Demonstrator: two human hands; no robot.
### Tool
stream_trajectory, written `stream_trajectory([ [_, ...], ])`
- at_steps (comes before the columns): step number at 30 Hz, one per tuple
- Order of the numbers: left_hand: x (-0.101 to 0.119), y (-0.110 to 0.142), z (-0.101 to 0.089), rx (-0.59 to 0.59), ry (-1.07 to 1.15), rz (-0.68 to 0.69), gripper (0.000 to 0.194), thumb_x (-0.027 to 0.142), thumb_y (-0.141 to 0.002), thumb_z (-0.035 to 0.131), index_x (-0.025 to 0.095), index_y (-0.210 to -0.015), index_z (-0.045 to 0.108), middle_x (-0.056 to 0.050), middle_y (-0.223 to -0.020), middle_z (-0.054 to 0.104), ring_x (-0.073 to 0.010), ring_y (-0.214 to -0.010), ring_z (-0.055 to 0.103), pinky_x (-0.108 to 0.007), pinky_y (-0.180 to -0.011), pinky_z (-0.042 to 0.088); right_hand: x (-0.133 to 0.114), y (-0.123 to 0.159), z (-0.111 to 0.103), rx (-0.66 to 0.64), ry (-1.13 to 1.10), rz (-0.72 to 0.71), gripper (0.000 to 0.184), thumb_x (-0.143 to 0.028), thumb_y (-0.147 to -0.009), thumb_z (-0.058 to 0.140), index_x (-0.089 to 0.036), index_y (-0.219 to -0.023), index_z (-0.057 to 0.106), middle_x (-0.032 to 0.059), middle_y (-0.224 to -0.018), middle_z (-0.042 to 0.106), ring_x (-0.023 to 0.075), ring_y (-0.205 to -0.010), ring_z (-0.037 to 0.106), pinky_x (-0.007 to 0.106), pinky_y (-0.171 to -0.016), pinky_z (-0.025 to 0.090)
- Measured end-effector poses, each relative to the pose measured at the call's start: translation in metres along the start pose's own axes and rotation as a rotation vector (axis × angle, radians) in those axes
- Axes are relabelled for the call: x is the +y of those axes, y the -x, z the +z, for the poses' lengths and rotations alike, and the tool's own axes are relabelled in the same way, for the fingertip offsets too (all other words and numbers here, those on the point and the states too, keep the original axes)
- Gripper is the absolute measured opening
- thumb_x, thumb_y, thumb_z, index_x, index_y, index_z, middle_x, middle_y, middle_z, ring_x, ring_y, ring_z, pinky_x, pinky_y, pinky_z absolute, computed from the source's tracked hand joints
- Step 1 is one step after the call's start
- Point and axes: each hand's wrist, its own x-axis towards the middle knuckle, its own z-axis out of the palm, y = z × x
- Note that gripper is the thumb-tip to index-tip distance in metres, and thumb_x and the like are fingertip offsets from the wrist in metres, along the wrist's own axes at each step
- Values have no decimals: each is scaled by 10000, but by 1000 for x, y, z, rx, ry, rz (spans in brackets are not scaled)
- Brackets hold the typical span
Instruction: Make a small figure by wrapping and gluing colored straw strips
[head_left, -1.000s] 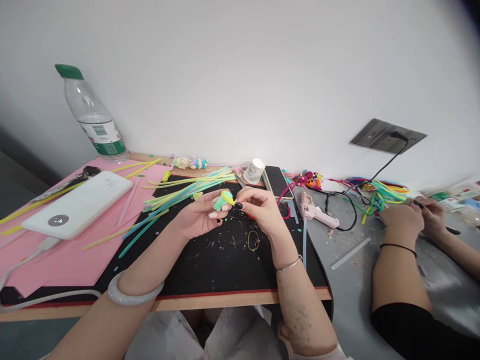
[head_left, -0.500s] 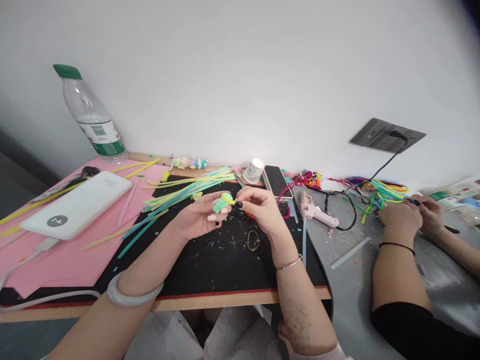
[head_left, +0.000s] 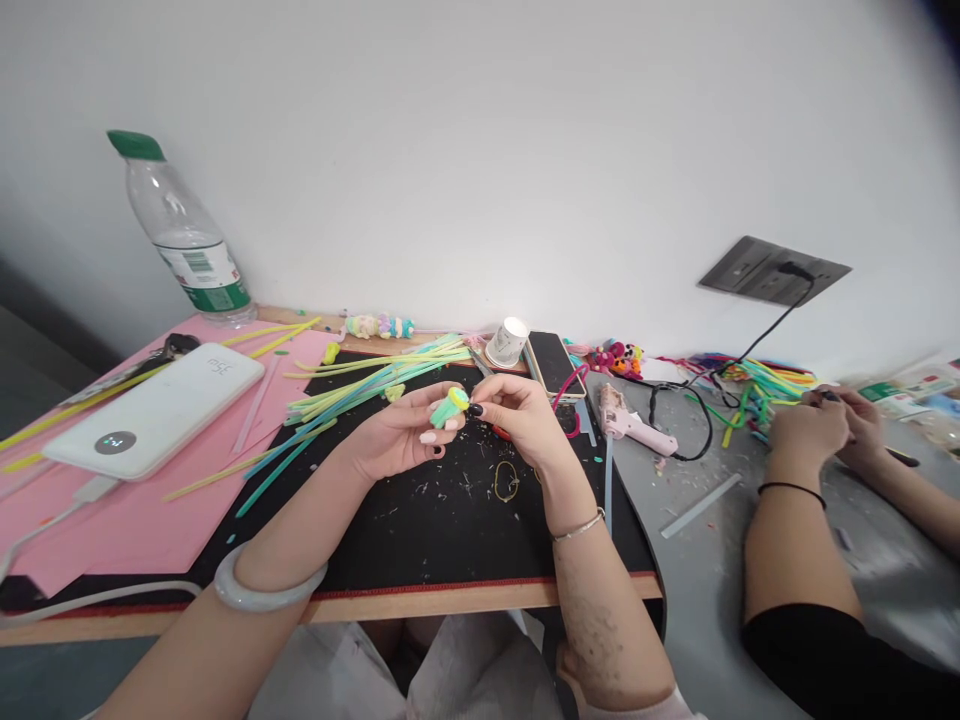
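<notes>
Here I've got the left hand's (head_left: 397,430) grip curled lightly round a green-and-yellow fuzzy piece (head_left: 448,410) above the black mat (head_left: 435,545), the right hand (head_left: 517,410) pinching its yellow rim, fingertips together. Just beyond, I see fuzzy stems (head_left: 375,385) crowding the left, paper cup (head_left: 508,343) and phone (head_left: 553,360) blocking behind; for room, crumb-strewn mat between the forearms, tabletop (head_left: 465,602) edge nearest, wall (head_left: 487,180) closing the far side.
</notes>
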Motion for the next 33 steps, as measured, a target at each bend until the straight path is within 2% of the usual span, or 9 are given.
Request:
stream_trajectory([
  [5,0,0,3,-8,-20,-23,214,118,-760,607,138,-970,570,-5,-701,523,-11,-458,433,-127,-480,458,-1,0,1,4,-45,-23,247,-246,-639,762,-186,-849,647,-11,-710,569,100,-665,520,231,-642,436],
  [8,0,0,3,-1,-30,-26,179,132,-756,611,128,-930,571,-2,-689,500,-11,-451,405,-124,-466,446,-3,1,1,-45,12,-21,327,-275,-681,730,-205,-991,650,-14,-707,533,105,-660,485,230,-620,425],
  [11,0,1,1,-8,-31,-40,137,149,-772,604,123,-904,578,-3,-682,483,-9,-444,389,-123,-462,440,-6,3,0,-120,51,-5,327,-277,-732,686,-217,-1052,648,-1,-750,543,116,-691,486,247,-655,429],
  [16,-1,0,-2,-5,-22,-60,111,150,-805,571,125,-912,590,-1,-683,479,-7,-437,383,-139,-496,476,-8,5,-1,-191,94,12,311,-242,-771,643,-219,-1081,642,35,-933,601,142,-806,527,278,-750,434],
  [20,-1,0,-2,5,8,-86,101,156,-833,533,127,-914,586,13,-672,465,0,-425,359,-174,-554,518,-6,5,-2,-233,78,25,312,-222,-784,627,-207,-1095,622,22,-871,597,128,-771,526,266,-739,425],
  [26,0,-1,-1,68,-8,-87,123,143,-858,483,142,-944,571,34,-648,440,7,-406,337,-184,-568,527,-2,3,-2,-191,100,22,260,-272,-763,644,-184,-1008,623,3,-785,550,119,-715,491,245,-676,413],
  [30,-3,-6,0,143,-85,-5,106,167,-857,499,148,-940,561,25,-666,469,3,-428,358,-160,-540,492,1,1,-4,-148,104,61,286,-294,-778,622,-169,-1035,607,12,-799,560,110,-688,481,230,-642,401],
  [33,-7,-12,1,268,-239,135,133,199,-823,559,169,-951,544,2,-731,527,-26,-489,434,-173,-533,475,4,-1,-6,-104,105,87,303,-286,-781,610,-164,-1058,599,24,-827,576,107,-680,475,222,-621,396],
])
